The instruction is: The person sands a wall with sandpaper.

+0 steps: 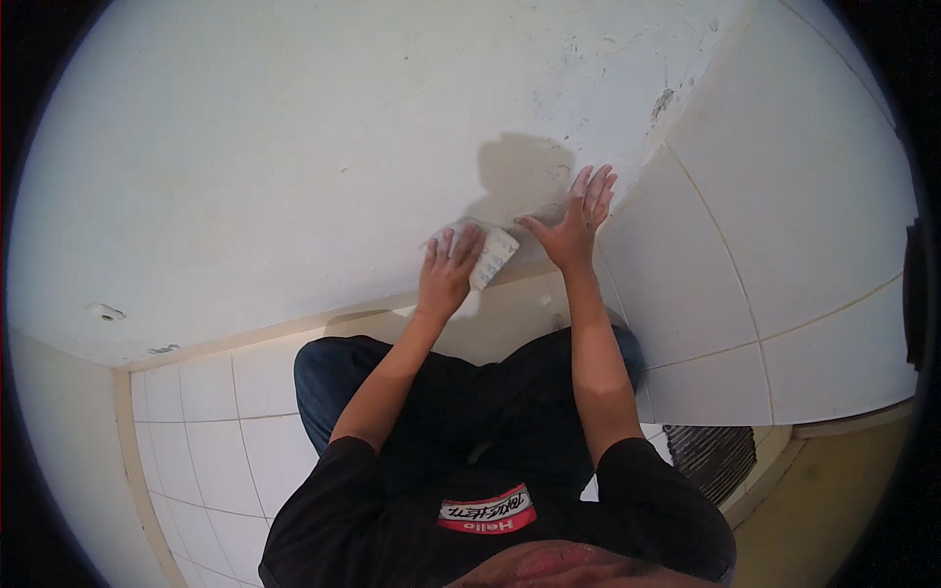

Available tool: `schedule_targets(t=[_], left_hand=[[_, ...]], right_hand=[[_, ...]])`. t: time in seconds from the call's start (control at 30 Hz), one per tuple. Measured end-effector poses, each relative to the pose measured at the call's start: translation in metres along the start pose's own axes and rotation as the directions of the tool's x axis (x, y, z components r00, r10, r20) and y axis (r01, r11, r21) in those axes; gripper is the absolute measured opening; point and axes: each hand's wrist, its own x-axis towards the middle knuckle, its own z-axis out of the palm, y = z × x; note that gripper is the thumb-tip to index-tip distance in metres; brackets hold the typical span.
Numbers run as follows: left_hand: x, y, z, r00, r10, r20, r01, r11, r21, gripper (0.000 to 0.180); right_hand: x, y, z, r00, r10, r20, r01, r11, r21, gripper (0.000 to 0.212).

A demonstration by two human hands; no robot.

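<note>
My left hand presses a pale, dusty sheet of sandpaper with faint printing on its back against the lower part of the white wall. The fingers lie over the sheet's left part, and its right end sticks out beyond them. To the right, my right hand is open, thumb and fingers apart, at the wall close to the corner with the tiles. Its fingertips are whitened with dust. Nothing shows in it.
Large white tiles rise on the right. The wall has chipped patches near that corner and a small hole at the lower left. My bent legs are close below the wall. A dark ribbed mat lies at the lower right.
</note>
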Motion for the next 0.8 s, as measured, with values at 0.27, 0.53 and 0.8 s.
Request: schedule_targets(t=[0.27,0.53,0.8], left_hand=[[-0.015,0.008,0.016,0.992,0.109,0.068,-0.105,0.993,-0.051,0.065],[0.014,-0.01,-0.023,0.999,-0.022,-0.037,0.024,0.999,0.044,0.061],[0.018,-0.005,-0.025,0.993,-0.064,-0.098,0.064,0.998,-0.005,0.063]], right_hand=[[0.001,-0.004,-0.002,1.0,0.013,0.016,-0.014,1.0,0.02,0.135],[-0.001,0.0,-0.001,1.0,0.021,0.001,-0.021,0.999,0.031,0.133],[0.0,-0.001,-0.001,1.0,0.021,-0.001,-0.021,0.999,0.037,0.133]])
